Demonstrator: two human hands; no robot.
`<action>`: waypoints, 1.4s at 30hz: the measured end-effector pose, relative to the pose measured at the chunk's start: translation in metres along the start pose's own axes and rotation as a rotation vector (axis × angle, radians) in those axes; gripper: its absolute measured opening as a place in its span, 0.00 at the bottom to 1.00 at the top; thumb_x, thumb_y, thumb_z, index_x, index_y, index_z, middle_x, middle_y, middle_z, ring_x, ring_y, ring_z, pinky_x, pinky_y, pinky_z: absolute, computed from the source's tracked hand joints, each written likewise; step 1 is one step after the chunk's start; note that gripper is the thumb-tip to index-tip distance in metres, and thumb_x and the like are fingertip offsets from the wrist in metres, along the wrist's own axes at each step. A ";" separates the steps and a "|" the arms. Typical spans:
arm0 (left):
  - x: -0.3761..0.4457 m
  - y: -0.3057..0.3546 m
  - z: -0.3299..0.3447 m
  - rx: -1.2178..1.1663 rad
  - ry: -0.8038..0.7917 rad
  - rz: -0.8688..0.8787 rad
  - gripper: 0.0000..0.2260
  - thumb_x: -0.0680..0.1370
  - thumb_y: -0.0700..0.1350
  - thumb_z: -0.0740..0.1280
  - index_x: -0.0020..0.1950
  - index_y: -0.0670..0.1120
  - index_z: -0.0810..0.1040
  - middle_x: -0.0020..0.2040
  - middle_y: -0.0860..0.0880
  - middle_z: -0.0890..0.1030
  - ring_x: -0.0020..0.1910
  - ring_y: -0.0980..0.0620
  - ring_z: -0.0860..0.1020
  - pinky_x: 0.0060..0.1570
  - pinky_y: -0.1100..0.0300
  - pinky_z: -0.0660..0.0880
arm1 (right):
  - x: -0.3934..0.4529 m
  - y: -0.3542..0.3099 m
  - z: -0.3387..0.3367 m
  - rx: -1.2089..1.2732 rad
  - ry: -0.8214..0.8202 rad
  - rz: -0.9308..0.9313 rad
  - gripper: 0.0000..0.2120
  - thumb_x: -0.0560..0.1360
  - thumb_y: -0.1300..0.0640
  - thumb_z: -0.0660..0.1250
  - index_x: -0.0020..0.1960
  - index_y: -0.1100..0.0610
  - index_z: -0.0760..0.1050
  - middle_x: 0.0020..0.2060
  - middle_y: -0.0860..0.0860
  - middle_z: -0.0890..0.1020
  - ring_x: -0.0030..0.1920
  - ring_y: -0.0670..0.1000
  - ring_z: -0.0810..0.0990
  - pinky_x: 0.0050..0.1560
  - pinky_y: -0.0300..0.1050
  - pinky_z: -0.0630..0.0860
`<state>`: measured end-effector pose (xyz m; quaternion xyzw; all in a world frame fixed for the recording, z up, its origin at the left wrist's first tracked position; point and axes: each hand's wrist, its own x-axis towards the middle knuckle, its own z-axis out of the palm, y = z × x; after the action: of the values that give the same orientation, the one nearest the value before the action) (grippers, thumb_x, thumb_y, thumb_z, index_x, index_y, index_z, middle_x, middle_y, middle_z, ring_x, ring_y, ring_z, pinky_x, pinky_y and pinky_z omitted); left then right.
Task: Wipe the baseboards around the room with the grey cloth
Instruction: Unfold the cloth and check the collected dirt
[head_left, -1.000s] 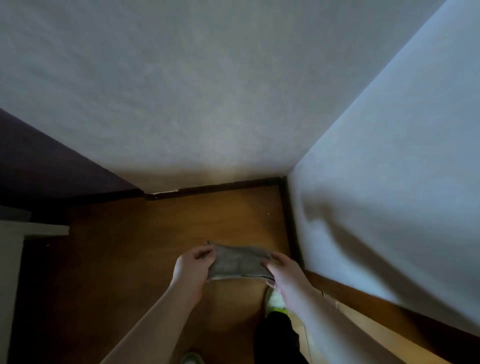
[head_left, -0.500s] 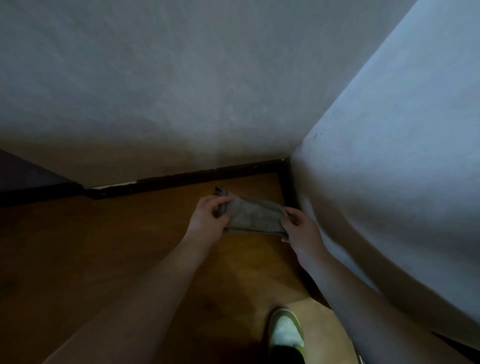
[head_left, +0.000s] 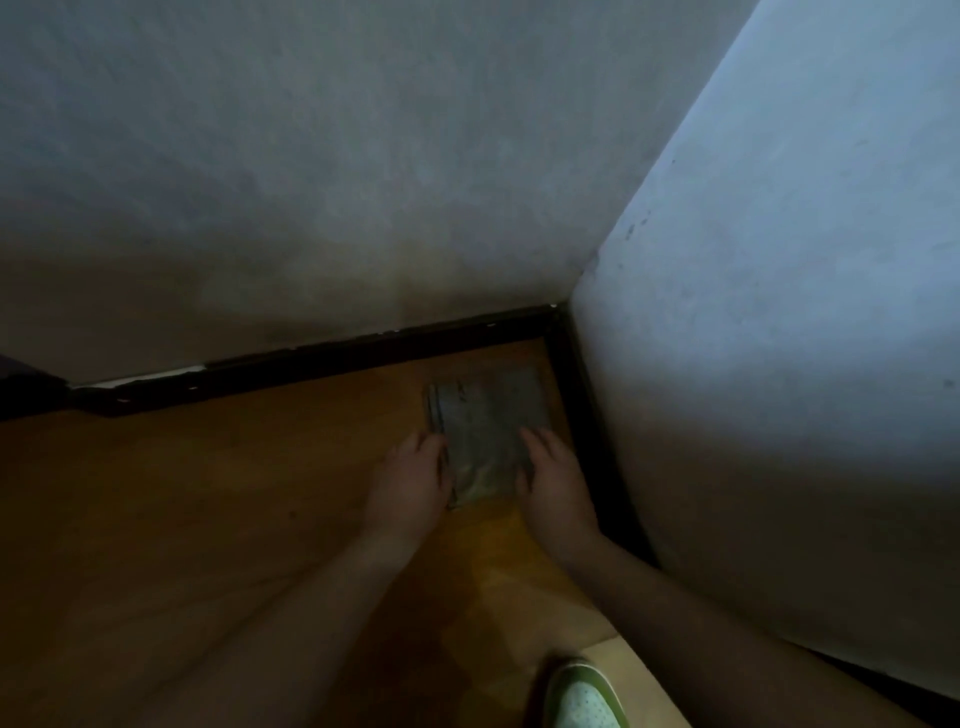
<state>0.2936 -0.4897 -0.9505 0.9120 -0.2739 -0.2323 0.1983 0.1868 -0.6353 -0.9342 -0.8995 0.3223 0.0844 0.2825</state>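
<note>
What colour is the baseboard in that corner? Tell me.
Very dark brown, almost black: baseboard, clearest in the head view.

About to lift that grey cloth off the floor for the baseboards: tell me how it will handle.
The grey cloth lies flat and folded on the wooden floor, layered edges on its left side, so it will probably go floppy and unfold if lifted by one corner. It looks thin, so likely light. With the left hand and right hand at its sides, it should slide easily.

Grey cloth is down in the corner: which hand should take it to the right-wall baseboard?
Probably the right hand. It rests on the flat grey cloth at its right edge, beside the dark right-wall baseboard. The left hand sits on the far side.
</note>
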 end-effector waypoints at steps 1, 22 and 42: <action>0.003 0.003 0.000 0.087 -0.009 0.059 0.19 0.82 0.51 0.60 0.73 0.50 0.68 0.70 0.48 0.70 0.68 0.46 0.70 0.63 0.53 0.68 | 0.002 -0.001 0.003 -0.035 -0.043 -0.033 0.26 0.81 0.59 0.59 0.79 0.56 0.59 0.77 0.53 0.62 0.75 0.54 0.60 0.75 0.47 0.59; 0.061 -0.002 0.014 0.662 -0.467 0.199 0.43 0.78 0.72 0.51 0.80 0.52 0.32 0.79 0.45 0.30 0.79 0.47 0.33 0.77 0.47 0.36 | 0.065 0.002 0.054 -0.176 -0.290 0.166 0.30 0.83 0.44 0.45 0.80 0.48 0.37 0.79 0.51 0.35 0.78 0.53 0.35 0.75 0.56 0.39; 0.086 0.011 0.013 0.587 -0.407 0.220 0.39 0.80 0.69 0.50 0.80 0.52 0.35 0.80 0.48 0.34 0.79 0.48 0.36 0.76 0.46 0.40 | 0.096 0.009 0.021 -0.140 -0.296 0.235 0.28 0.84 0.43 0.43 0.80 0.46 0.38 0.79 0.52 0.35 0.79 0.53 0.35 0.77 0.54 0.42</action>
<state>0.3461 -0.5516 -0.9829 0.8303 -0.4592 -0.2976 -0.1061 0.2565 -0.6800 -0.9873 -0.8510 0.3733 0.2703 0.2519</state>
